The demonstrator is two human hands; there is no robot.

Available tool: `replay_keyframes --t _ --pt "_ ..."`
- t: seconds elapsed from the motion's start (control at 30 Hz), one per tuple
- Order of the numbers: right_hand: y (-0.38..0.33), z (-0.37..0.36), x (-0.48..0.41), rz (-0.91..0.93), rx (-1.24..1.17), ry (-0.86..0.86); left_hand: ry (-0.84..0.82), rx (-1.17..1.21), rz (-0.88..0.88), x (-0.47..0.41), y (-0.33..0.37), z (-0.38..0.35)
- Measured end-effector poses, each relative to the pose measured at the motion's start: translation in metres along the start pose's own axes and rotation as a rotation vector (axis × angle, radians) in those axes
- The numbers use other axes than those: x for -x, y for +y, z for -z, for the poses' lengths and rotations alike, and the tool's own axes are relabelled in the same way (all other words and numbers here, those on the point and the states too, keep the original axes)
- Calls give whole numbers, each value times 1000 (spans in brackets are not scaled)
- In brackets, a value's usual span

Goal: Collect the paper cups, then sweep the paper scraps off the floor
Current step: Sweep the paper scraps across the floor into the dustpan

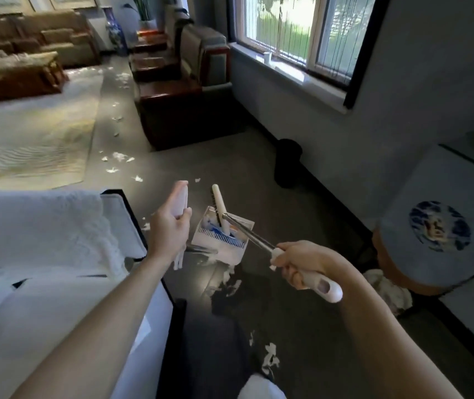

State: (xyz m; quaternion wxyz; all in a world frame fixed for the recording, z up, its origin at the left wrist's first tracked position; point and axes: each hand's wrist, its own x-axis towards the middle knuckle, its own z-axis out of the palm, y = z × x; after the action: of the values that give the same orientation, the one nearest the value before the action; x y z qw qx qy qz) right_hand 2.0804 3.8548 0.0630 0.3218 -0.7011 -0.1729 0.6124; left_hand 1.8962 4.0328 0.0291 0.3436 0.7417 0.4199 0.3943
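My left hand grips the white handle of a dustpan, which hangs tilted above the dark floor with blue and white scraps inside. My right hand grips the white handle of a broom; its metal shaft runs up-left to the brush head, which rests in the dustpan. White paper scraps are scattered along the floor by the rug, under the dustpan and near my feet. A small white cup stands on the window sill.
A black bin stands against the wall under the window. A dark wooden table and armchairs line the right side. A white-covered seat is at my left, a pale rug beyond. A blue-and-white cushion lies at right.
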Motion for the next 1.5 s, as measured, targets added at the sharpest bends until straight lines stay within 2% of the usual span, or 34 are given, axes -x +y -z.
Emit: replay_keyframes --t 0.3,0.57,0.73,1.0,1.3,1.5 --pt "-198 40 -185 84 -67 94 2 44 -6 -285 -48 -64" --pt "-369 58 -303 128 -102 170 -17 117 1 -505 -83 -85" --pt "-447 49 -380 154 -118 286 -127 172 -73 -645 -132 -103" --pt "-545 4 -514 170 -309 437 -406 175 -290 -833 -197 -135" --pt "-584 -33 -566 161 -346 531 -475 304 -396 -933 -228 -152" --pt "-616 -50 -605 137 -354 642 -617 405 -406 -998 -239 -191"
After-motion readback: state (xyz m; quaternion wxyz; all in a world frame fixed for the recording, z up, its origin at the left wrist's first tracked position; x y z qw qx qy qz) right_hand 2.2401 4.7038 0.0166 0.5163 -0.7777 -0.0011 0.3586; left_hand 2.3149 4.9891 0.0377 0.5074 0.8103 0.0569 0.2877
